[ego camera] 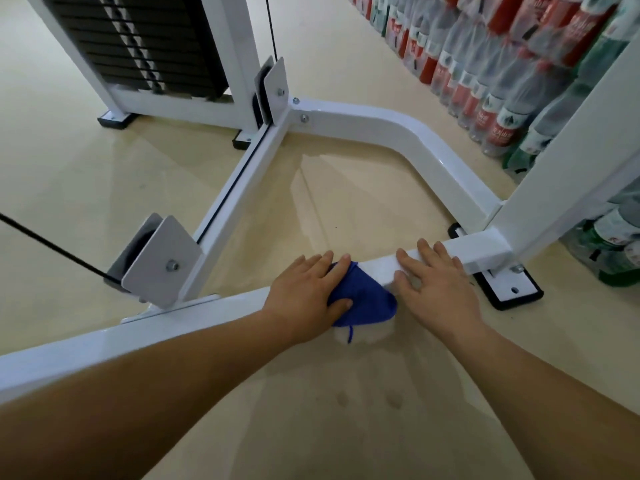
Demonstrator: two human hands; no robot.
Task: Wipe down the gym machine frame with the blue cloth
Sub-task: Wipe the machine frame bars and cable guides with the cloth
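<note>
Here, your left hand [304, 294] presses the blue cloth [367, 299] flat-fingered onto the white base bar [104, 344], which runs rightward under your flat, empty right hand [438, 284].

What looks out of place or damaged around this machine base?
Nothing serious: a loose thread dangles from the blue cloth, which the left hand presses on the white frame bar. Pulley plates and foot pads look intact.
</note>
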